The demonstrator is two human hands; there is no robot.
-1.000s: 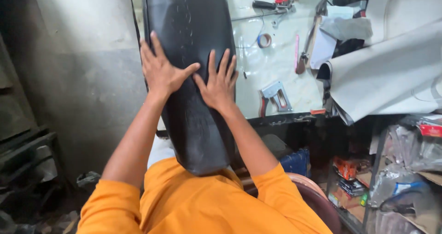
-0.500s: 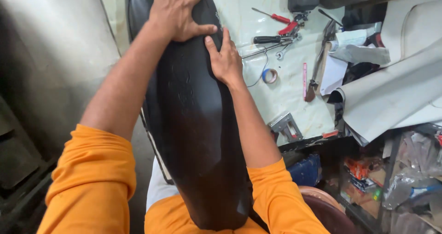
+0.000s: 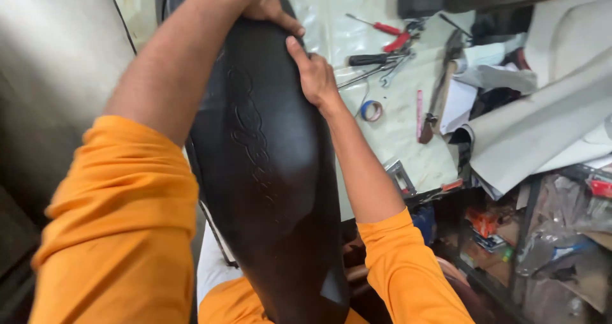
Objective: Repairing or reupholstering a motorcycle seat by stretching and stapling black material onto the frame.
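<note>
Seat [image 3: 268, 164], long and black with stitched pattern down middle, lies lengthwise from person's lap onto table [image 3: 395, 139]. Left hand [image 3: 264, 2] presses on far end of seat, thumb spread out, fingers partly cut off by frame edge (not closed around anything). Right hand [image 3: 312, 72] grips right edge of seat, fingers curled over it. On table right of seat: blue tape roll [image 3: 371, 110], screwdrivers [image 3: 379, 43], grey sheet material [image 3: 542, 120].

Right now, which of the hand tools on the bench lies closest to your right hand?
The black-handled screwdriver, lying just beyond the right hand on the black seat. The two red-handled tools lie farther off, and the hammer lies off to the side.
</note>
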